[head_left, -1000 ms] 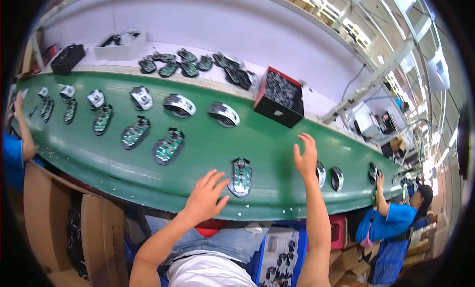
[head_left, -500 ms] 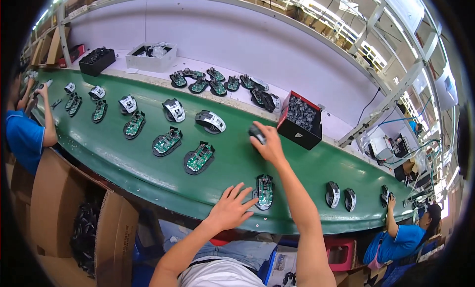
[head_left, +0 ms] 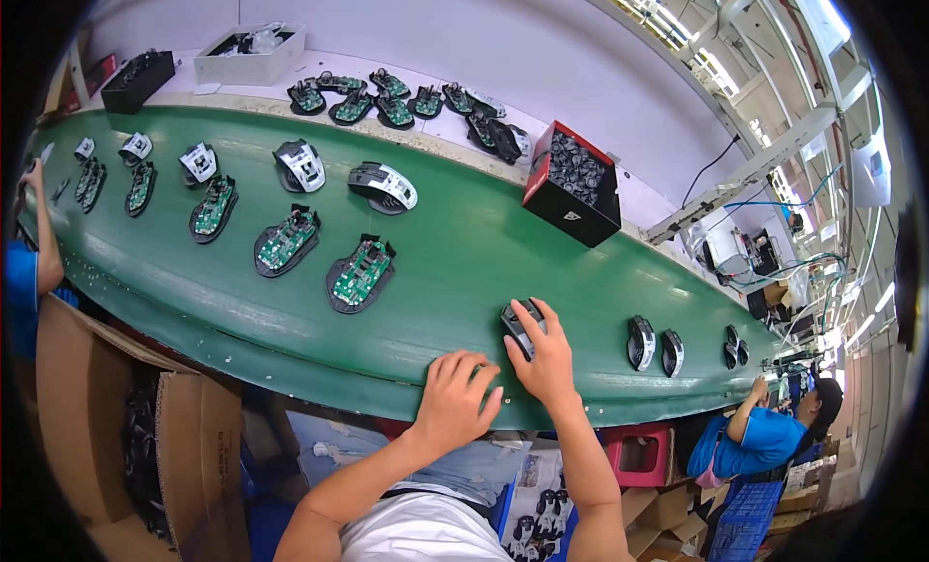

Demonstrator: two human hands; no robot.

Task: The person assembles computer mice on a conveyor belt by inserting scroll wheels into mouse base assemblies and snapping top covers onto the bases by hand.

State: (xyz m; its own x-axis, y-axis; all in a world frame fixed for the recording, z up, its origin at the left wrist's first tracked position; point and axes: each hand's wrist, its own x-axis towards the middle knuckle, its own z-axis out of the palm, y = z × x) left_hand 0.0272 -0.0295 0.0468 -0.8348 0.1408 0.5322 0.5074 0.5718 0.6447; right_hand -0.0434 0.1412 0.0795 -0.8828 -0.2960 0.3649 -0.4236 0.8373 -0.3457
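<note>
Under our right hand point(head_left: 545, 364), on the near part of the smooth, faintly glossy green counter point(head_left: 464, 262), sits a computer mouse point(head_left: 517, 332): a rounded, humped form in black and dark grey plastic, partly hidden by the fingers and thumb that hold it. Our left hand point(head_left: 460, 402) arches just beside it, fingers loosely spread and bare of any visible load; whether it touches the counter, we cannot tell. Leftward we see mouse bases point(head_left: 360, 274), flat dark plates topped with green circuit boards, and behind them curved mouse shells point(head_left: 384, 187) in shiny silver and black. To our right stand two finished-looking mice point(head_left: 640, 344), dark with silvery sides. Farther back, a stiff black box point(head_left: 556, 209) with a red inner edge holds small dark parts; a pale emblem marks its front. More boards and a whitish tray point(head_left: 242, 68) rest on the white ledge point(head_left: 242, 95). Below left, a brown corrugated carton point(head_left: 208, 446) bears print too small for us to read
</note>
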